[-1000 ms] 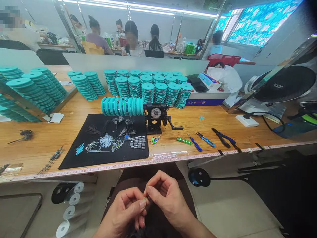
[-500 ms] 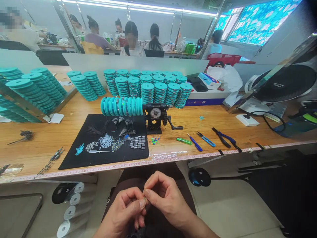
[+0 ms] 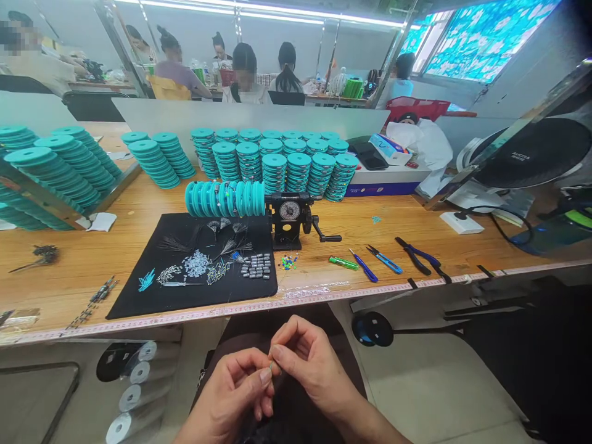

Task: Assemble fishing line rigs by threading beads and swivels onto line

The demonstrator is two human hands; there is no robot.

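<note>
Low in the view, above my dark lap, my left hand (image 3: 229, 385) and my right hand (image 3: 309, 364) meet at the fingertips. Both pinch a small thin piece (image 3: 271, 367), too small to identify. Ahead of them, out of reach of my fingers, lies a black mat (image 3: 139, 302) on the wooden bench, strewn with bristle tufts, small metal parts and teal bits. Behind it stands a hand-cranked winding counter (image 3: 290, 216) with teal line spools (image 3: 226, 199) on its shaft.
Stacks of teal spools (image 3: 277, 166) fill the bench behind the mat. Side cutters (image 3: 383, 260) and pliers (image 3: 414, 256) lie to the right. A tape measure (image 3: 231, 312) runs along the front edge. Wrapped white rolls (image 3: 129, 398) sit below left. Co-workers sit beyond a partition.
The whole scene has shifted slightly as my head moved. My fingers have adjusted a little around the small piece, which shows more plainly between my fingertips.
</note>
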